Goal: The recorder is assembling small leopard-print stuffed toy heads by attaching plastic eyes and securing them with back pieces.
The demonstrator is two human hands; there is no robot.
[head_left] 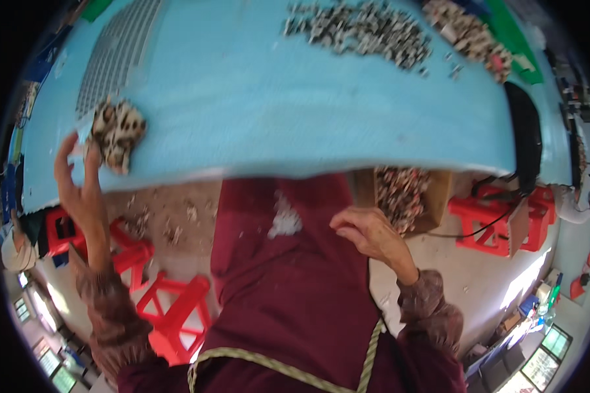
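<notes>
My left hand [82,187] is raised at the table's left front edge, its fingers apart and holding nothing that I can see. Its fingertips are beside a clump of cream-coloured pieces with dark brown spots [118,134], perhaps touching it; blur hides their exact kind. Over the right side of my lap hovers my right hand [370,236], fingers curled and pressed together. Whatever may be between them is hidden. Small white bits [285,219] lie on the dark red apron [288,275] across my lap.
The blue tabletop [275,124] carries a grey slotted panel [115,56], a heap of small grey-black parts [367,33] and a pile of spotted pieces [469,36]. An open box of small pieces [432,209] stands below. Red stools [174,314] flank me; scraps litter the floor.
</notes>
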